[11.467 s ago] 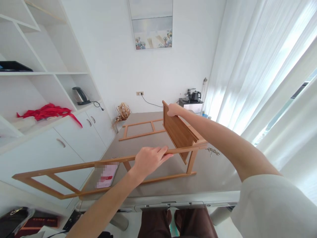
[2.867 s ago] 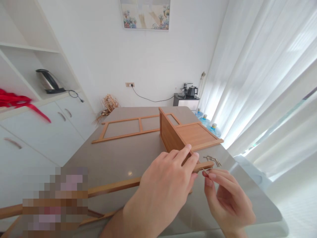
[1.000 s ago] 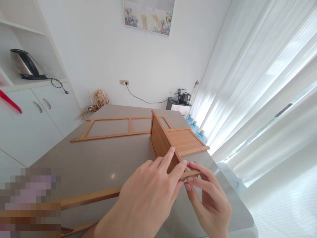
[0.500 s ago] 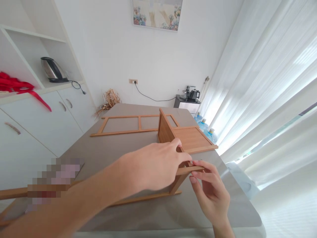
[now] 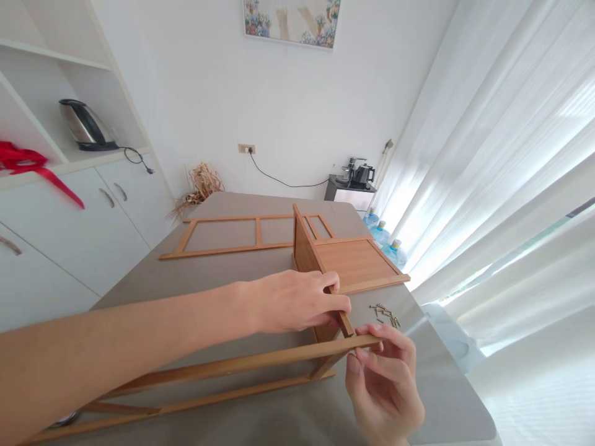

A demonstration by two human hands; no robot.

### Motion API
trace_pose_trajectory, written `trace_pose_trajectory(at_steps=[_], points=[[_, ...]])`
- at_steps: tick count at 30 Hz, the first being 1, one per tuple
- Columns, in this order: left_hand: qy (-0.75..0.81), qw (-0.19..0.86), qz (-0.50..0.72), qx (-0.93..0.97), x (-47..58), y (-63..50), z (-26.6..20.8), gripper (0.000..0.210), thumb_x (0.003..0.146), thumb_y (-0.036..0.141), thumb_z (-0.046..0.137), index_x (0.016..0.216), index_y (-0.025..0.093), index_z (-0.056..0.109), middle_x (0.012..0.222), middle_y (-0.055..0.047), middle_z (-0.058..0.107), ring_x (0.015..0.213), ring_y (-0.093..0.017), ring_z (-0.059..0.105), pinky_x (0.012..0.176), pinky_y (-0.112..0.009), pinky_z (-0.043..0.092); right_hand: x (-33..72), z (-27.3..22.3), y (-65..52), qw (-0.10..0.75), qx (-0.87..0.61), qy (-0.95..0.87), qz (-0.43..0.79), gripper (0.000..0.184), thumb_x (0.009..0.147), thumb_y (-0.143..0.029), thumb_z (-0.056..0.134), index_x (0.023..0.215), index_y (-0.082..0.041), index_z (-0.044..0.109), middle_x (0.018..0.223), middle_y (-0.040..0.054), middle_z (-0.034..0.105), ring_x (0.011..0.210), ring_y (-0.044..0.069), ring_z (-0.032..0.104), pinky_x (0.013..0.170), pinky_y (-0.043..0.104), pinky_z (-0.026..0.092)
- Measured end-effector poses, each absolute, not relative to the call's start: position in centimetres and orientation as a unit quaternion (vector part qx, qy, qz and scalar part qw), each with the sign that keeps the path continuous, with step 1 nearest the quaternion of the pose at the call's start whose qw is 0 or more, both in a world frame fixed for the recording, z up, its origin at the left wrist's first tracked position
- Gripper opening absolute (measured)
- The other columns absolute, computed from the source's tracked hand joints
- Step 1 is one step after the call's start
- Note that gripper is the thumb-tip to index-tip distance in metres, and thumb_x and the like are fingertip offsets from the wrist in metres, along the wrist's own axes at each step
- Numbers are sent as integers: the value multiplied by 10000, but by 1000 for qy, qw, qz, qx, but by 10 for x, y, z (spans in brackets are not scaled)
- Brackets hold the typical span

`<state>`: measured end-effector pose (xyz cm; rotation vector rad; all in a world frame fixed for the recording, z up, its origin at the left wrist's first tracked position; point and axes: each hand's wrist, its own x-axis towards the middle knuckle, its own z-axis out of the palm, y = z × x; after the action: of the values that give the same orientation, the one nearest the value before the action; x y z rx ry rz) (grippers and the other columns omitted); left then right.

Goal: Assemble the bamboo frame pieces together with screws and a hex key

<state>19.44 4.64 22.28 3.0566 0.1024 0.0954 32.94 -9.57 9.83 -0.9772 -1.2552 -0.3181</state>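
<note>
My left hand [image 5: 302, 300] is closed over the top edge of an upright wooden panel [image 5: 304, 244]. The near end of that edge meets, or nearly meets, a wooden frame [image 5: 232, 364] standing on its long side at the front of the table; I cannot tell whether they are joined. My right hand [image 5: 388, 378] pinches the frame's right end from the near side, thumb and fingers around the rail. Whether its fingertips also hold a small part is hidden. Beyond my right hand lies a small heap of screws [image 5: 385, 314].
A second wooden panel [image 5: 357, 263] lies flat behind the upright one. Further back lies a ladder-like wooden frame [image 5: 220, 249]. Everything rests on a grey table [image 5: 446, 371]. Left are cabinets with a kettle [image 5: 83, 124]; water bottles [image 5: 394, 253] and curtains stand right.
The near frame's left end has lowered, and its long rails now show beneath my left forearm. My right hand has shifted slightly down and left, uncovering the screws. The view has turned slightly.
</note>
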Motion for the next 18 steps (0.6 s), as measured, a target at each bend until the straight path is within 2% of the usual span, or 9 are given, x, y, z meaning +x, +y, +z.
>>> trace_pose_trajectory(at_steps=[6, 18], points=[[10, -7, 40, 999, 198, 58, 222, 143, 1049, 354, 504, 1107, 294, 620, 1124, -28, 581, 876, -165, 631, 576, -263, 428, 329, 101, -90, 698, -439, -541, -167, 239, 795, 34, 641, 879, -185, 682, 1093, 98, 618, 872, 186, 664, 561, 299, 600], [2, -23, 23, 999, 206, 57, 225, 135, 1056, 345, 487, 1094, 299, 609, 1136, -31, 590, 883, -172, 631, 574, -266, 417, 329, 97, -89, 694, -445, -542, -161, 268, 800, 56, 618, 887, -184, 697, 1136, 99, 620, 931, 190, 667, 635, 310, 613]])
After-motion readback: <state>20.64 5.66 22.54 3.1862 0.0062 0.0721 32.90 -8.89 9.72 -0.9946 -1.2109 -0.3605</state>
